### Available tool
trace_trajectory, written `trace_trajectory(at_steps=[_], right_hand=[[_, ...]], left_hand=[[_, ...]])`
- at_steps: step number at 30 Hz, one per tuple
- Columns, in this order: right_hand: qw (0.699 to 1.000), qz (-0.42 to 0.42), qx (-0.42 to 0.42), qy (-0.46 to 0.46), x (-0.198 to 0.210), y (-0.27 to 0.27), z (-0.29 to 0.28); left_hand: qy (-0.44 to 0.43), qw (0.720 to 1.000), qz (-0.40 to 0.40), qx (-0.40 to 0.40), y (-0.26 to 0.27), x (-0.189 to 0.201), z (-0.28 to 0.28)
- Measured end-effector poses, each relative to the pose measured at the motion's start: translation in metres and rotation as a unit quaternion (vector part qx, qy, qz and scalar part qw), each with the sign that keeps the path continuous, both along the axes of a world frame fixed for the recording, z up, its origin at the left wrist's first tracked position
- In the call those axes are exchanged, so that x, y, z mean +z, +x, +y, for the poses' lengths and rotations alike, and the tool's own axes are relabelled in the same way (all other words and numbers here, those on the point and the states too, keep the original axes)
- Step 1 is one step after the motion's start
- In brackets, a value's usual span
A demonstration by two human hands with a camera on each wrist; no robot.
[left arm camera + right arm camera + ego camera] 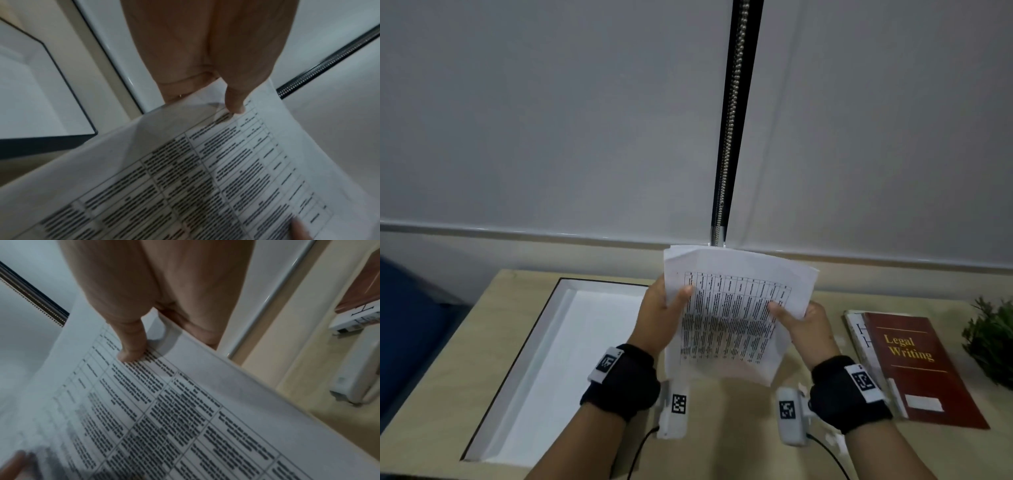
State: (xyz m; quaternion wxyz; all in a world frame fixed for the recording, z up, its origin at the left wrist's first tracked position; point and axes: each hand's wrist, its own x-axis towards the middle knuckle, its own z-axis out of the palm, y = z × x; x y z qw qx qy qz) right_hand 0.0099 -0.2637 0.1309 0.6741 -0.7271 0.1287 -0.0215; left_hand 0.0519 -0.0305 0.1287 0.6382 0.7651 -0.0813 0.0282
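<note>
Left hand (657, 318) and right hand (808, 329) gripped the papers (736, 318) in mid-air, seemingly yet to go into the box (592, 342).

Blurred, illegible print on the paper (732, 318); plant (993, 339) half beyond the right edge

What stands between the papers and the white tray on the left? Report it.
Nothing visible does. The left hand and right hand grip the papers by their side edges, held up above the desk. The tray lies open just left of them; only the left hand itself is on that side.
</note>
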Motion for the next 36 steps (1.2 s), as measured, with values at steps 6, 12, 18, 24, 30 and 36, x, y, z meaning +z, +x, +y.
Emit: trace_trajectory(at_steps=[6, 12, 18, 24, 30, 36], right_hand=[[0.996, -0.085, -0.019, 0.001, 0.016, 0.001, 0.007], [0.995, -0.098, -0.027, 0.008, 0.006, -0.002, 0.013], [0.998, 0.029, -0.035, -0.042, -0.051, -0.003, 0.020], [0.999, 0.022, -0.035, -0.021, -0.052, 0.003, 0.012], [0.999, 0.023, -0.037, -0.020, -0.059, 0.008, 0.008], [1.000, 0.006, -0.029, -0.012, -0.060, 0.009, 0.007]], left_hand=[[-0.021, 0.994, -0.101, 0.042, -0.001, 0.005, -0.003], [-0.069, 0.993, -0.077, 0.052, -0.007, -0.017, -0.001], [-0.077, 0.992, 0.085, 0.059, -0.021, -0.079, -0.005], [-0.091, 0.992, 0.061, 0.066, -0.014, -0.063, -0.007], [-0.037, 0.992, -0.082, 0.092, -0.009, -0.022, -0.009], [0.075, 0.963, -0.236, 0.103, -0.004, -0.008, -0.006]])
